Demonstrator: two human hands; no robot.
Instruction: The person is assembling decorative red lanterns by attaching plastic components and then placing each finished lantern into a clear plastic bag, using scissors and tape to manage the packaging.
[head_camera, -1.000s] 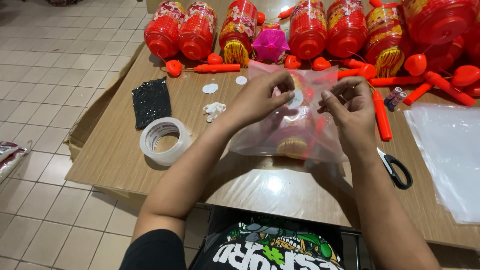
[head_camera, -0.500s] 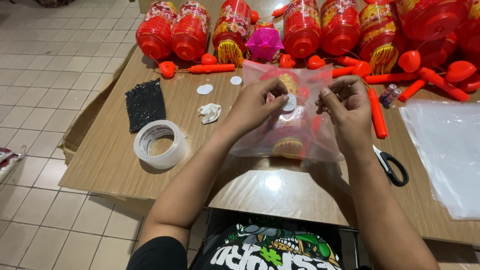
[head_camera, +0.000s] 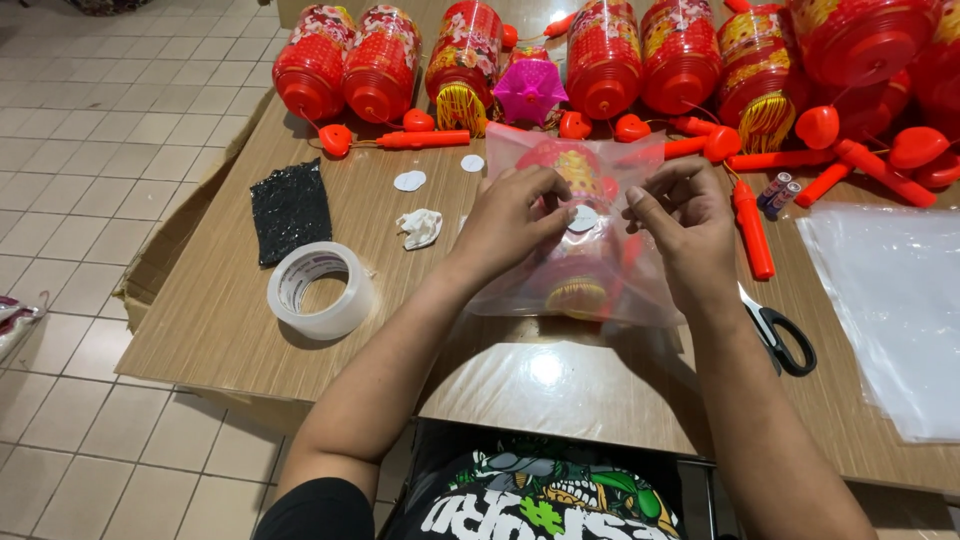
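Both hands, left hand (head_camera: 515, 215) and right hand (head_camera: 680, 225), pinch clear bag (head_camera: 580, 285) between them.

Wooden desk (head_camera: 200, 330) spans center to 3 o'clock, overhead light glare on its near edge at 6. Pale square-tiled floor (head_camera: 90, 120) from 7 to 11 o'clock. Flattened cardboard (head_camera: 165, 250) under desk's left edge.

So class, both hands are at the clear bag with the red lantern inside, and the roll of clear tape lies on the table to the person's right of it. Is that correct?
Not quite. In the head view the tape roll lies to the person's left of the clear bag, near the left hand. The scissors lie on the right. Both hands, the right hand too, are at the bag with the red lantern inside.
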